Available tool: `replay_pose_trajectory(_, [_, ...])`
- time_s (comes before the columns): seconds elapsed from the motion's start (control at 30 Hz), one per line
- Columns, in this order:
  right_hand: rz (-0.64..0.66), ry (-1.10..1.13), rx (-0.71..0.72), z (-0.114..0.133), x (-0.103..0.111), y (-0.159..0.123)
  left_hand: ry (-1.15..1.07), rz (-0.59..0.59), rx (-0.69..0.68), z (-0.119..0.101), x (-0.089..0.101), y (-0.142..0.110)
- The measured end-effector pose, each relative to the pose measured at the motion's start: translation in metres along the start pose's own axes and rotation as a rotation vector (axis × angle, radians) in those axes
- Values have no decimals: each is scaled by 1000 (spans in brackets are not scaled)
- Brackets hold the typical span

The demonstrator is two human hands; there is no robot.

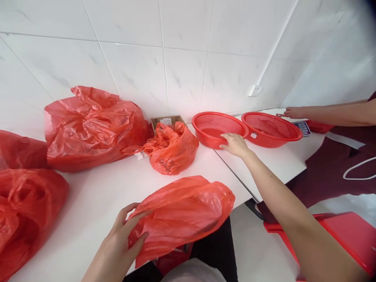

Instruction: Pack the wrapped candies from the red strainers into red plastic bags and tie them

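My left hand [117,243] holds a thin red plastic bag [185,211] by its left end, fingers curled at the mouth. The bag gapes wide over the table's front edge, and no contents show inside it. Farther off, my right hand [235,144] grips the near rim of a round red plastic colander [205,137], its fingertips bent over the edge. From this angle only part of the colander's inside shows. Just right of it stands a second red colander [273,137] with a small white label.
Filled red bags [96,129] crowd the left side, and a smaller knotted bag [174,152] sits before a cardboard box [167,120]. At right, a co-worker's hand [293,112] is near a small device with a dark panel [302,128]. Red stools [349,231] stand below.
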State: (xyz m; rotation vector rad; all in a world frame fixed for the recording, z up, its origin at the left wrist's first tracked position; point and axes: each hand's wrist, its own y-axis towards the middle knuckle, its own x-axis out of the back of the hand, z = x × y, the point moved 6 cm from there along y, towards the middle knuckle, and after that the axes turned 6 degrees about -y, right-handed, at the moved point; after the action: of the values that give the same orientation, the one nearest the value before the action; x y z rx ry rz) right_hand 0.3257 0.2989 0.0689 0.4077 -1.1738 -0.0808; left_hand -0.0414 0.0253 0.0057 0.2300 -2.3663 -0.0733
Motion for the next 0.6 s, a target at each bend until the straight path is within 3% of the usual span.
replay_pose_trajectory(0.1, [27,-70,-16,-5,-15,-2,-135,-79,-9,-4,8,-4])
replay_pose_trajectory(0.2, [47,-91,-8,9,-20,-23,-227,-71,77,4,9,-7])
replay_pose_trajectory(0.37, [247,240,78,33,-13,-42,-324,28,262,18,-1,-9])
replay_pose_trajectory(0.47, [341,44,-34,14,-8,-30,-295,69,301,18,-8,-6])
replay_pose_trajectory(0.6, [617,-227,-80,-7,-26,-30,-265,160,312,20,-17,-4])
